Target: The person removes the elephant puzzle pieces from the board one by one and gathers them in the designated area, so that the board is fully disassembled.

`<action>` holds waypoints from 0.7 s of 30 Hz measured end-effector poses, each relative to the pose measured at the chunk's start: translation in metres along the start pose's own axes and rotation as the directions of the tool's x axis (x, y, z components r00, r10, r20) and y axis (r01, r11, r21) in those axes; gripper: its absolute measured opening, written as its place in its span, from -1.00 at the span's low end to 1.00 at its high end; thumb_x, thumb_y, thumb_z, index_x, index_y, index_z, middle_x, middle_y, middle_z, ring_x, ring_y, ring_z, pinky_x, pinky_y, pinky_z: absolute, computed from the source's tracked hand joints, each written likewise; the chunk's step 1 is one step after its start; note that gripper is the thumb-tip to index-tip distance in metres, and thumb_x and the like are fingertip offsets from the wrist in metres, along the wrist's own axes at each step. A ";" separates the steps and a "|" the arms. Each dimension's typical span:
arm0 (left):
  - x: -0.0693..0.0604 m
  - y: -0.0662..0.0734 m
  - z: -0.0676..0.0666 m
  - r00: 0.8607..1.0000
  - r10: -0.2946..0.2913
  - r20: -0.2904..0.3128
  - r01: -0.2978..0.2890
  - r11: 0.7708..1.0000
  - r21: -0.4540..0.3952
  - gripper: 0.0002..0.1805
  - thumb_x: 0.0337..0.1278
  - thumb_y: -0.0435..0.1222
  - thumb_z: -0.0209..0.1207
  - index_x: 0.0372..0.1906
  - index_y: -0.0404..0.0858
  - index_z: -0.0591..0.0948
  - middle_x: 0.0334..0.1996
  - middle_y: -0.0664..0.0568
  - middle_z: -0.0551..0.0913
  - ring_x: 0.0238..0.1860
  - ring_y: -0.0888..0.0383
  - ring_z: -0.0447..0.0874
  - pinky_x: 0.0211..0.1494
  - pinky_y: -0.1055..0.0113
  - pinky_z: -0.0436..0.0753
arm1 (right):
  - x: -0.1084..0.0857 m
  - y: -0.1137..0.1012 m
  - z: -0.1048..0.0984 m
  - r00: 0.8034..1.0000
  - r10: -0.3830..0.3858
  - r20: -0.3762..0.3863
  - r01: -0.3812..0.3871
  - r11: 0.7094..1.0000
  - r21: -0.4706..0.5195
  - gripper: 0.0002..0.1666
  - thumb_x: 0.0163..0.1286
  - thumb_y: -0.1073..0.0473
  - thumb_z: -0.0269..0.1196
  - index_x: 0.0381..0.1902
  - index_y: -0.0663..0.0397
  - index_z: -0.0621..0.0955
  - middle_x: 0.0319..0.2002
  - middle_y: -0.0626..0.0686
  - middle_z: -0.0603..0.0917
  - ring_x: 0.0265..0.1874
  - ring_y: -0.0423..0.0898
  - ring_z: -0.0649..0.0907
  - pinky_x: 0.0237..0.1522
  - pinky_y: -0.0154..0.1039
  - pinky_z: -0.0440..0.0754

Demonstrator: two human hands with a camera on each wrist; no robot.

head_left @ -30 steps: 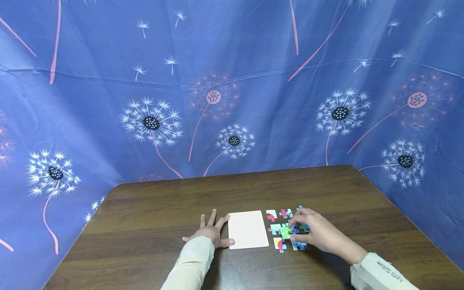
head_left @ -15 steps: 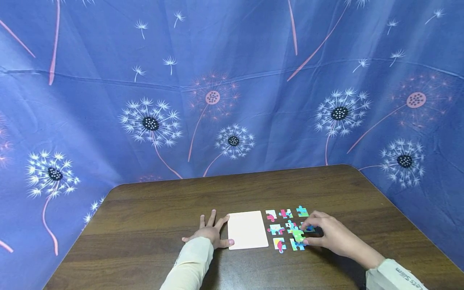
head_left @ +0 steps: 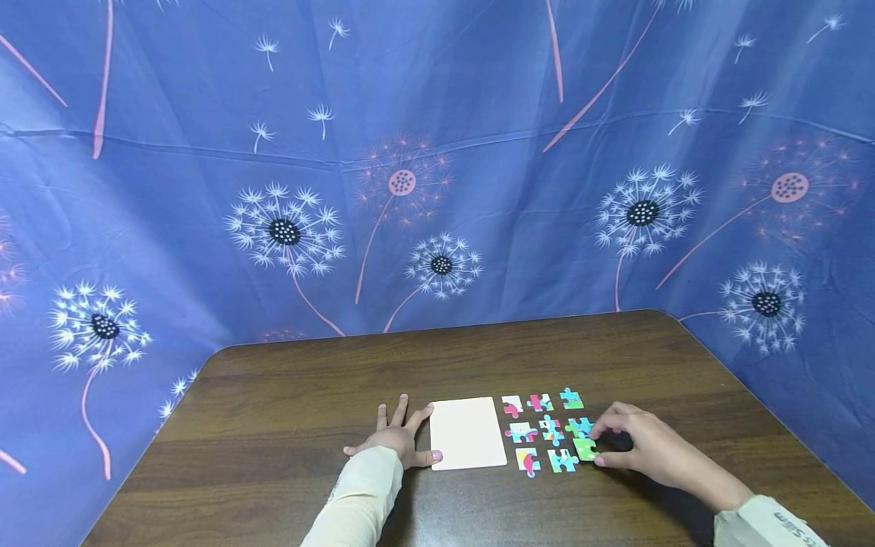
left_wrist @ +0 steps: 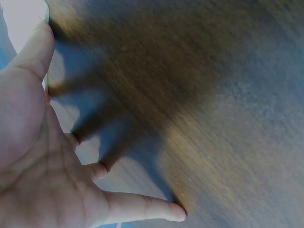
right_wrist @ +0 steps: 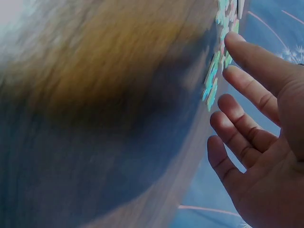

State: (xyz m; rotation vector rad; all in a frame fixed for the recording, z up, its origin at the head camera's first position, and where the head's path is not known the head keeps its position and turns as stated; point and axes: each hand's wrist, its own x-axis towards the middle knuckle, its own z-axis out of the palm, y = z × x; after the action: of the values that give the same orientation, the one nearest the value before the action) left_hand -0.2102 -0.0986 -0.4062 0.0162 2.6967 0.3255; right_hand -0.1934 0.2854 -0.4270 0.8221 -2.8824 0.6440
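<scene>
A square white board [head_left: 468, 433] lies on the wooden table. My left hand [head_left: 393, 441] has its fingers spread on the tabletop, with thumb and index finger touching the board's left edge. To the board's right, jigsaw pieces are laid out in rows. My right hand [head_left: 639, 441] is at the right end of them, thumb and index fingertips beside the green puzzle piece [head_left: 585, 449]. Just behind that piece is a blue and green puzzle piece [head_left: 579, 428]. In the right wrist view the right hand's fingers [right_wrist: 247, 85] look loosely bent and apart, with nothing pinched between them.
Other pieces include a blue and white one [head_left: 562, 460], a yellow and red one [head_left: 528, 460] and a blue-green one [head_left: 570, 398]. The brown table [head_left: 273, 425] reaches back to a blue dandelion-print cloth [head_left: 437, 152].
My right hand has carried the green puzzle piece rightward over the others, set it down at the right end of the front row, and let it go. The left hand has stayed still.
</scene>
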 end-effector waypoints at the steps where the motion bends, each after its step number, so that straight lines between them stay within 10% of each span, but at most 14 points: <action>1: 0.001 0.000 0.000 1.000 0.000 -0.001 0.000 1.000 0.002 -0.06 0.16 0.22 0.26 0.60 0.25 0.10 0.65 0.10 -0.12 0.63 -0.15 -0.23 0.09 -0.70 0.20 | -0.001 0.001 0.000 1.000 0.008 0.017 -0.008 1.000 0.005 -0.70 0.13 -0.09 0.55 -0.23 -0.24 0.69 -0.22 -0.28 0.54 -0.25 -0.27 0.57 -0.26 -0.21 0.58; 21: 0.015 -0.005 0.009 1.000 -0.013 0.024 0.013 1.000 0.003 -0.02 0.14 0.24 0.26 0.61 0.32 0.05 0.66 0.13 -0.19 0.63 -0.13 -0.27 0.08 -0.73 0.15 | -0.004 0.011 0.002 0.998 -0.010 0.055 0.008 1.000 0.023 -0.67 0.05 -0.05 0.59 -0.29 -0.24 0.66 -0.27 -0.29 0.53 -0.33 -0.34 0.48 -0.33 -0.26 0.51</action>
State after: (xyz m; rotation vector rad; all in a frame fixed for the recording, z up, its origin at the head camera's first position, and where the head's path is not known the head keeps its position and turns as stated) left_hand -0.2196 -0.1007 -0.4216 0.0038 2.6720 0.3150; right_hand -0.1953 0.2952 -0.4340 0.8688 -2.9240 0.6643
